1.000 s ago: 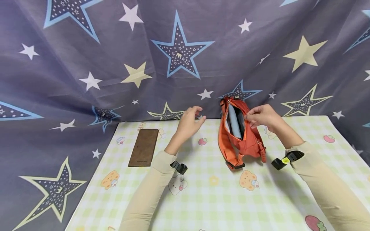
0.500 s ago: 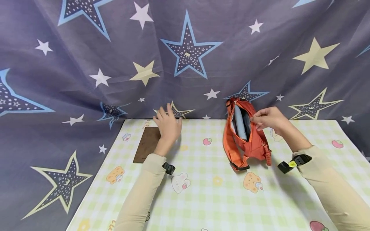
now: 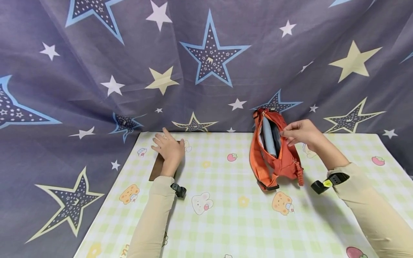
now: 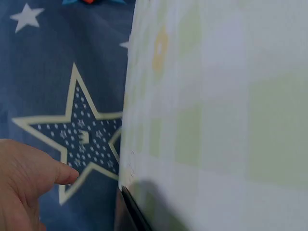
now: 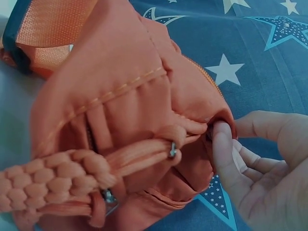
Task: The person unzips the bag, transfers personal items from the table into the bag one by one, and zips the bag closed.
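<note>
An orange waist bag [image 3: 284, 165] stands near the back of the table with its zip mouth unzipped. Pinched between thumb and fingers of my right hand [image 3: 300, 133] is the bag's right rim; the right wrist view shows this grip too. Inside the mouth sits a light-blue rolled thing [image 3: 268, 138]. Over at the left, my left hand [image 3: 169, 148], fingers spread, is over a flat brown thing like a long wallet [image 3: 157, 168], hiding much of it. Only the wallet's dark edge [image 4: 130, 211] shows in the left wrist view, apart from my thumb. Whether the hand touches it I cannot tell.
A checked cloth [image 3: 219, 229] with cartoon prints covers the table. Right behind the table's back edge hangs a dark star-printed curtain [image 3: 135, 43]. The bag's strap [image 3: 258, 168] and buckle lie at its left side, and a braided zip pull [image 5: 57, 180] hangs from its front.
My left hand has moved left and down from mid-table to over the brown wallet, its fingers spreading. My right hand keeps its hold on the bag's rim. The view has shifted slightly.
</note>
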A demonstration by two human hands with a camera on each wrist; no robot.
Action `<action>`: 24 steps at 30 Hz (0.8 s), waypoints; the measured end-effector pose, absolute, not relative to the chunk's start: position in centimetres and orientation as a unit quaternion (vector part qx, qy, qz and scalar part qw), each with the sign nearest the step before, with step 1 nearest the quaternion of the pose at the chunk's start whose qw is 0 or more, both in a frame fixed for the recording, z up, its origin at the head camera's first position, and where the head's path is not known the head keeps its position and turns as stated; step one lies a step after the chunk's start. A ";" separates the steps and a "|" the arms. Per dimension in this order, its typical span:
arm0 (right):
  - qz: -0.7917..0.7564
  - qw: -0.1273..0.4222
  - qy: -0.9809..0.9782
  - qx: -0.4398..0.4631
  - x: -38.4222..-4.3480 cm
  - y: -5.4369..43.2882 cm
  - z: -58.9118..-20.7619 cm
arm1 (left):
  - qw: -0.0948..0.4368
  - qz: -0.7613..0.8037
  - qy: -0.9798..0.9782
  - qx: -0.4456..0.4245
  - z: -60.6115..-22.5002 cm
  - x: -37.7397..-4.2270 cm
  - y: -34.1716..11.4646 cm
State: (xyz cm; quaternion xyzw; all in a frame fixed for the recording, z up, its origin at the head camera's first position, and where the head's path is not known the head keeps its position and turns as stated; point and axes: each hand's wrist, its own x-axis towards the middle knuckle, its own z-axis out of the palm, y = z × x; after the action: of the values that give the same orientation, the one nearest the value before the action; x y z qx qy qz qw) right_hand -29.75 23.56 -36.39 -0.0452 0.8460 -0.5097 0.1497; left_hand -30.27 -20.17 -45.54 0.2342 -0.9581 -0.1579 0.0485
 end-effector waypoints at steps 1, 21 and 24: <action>-0.510 0.149 0.846 -0.046 -29.8 23.6 -36.4 | 0.047 -0.162 -0.957 0.237 -45.7 -30.2 -20.4; -0.510 0.151 0.845 -0.051 -29.8 23.8 -37.1 | -0.064 -0.162 -0.937 0.302 -47.9 -30.0 -21.7; -0.509 0.151 0.846 -0.052 -29.8 23.8 -37.2 | -0.074 -0.167 -0.936 0.301 -48.0 -30.0 -21.7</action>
State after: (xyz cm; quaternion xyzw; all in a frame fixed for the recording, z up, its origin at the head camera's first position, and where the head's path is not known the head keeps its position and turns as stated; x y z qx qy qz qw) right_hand -29.82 23.81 -37.19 -0.0520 0.8455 -0.5094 0.1514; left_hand -30.02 -21.72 -48.03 0.3013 -0.9360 -0.1667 -0.0737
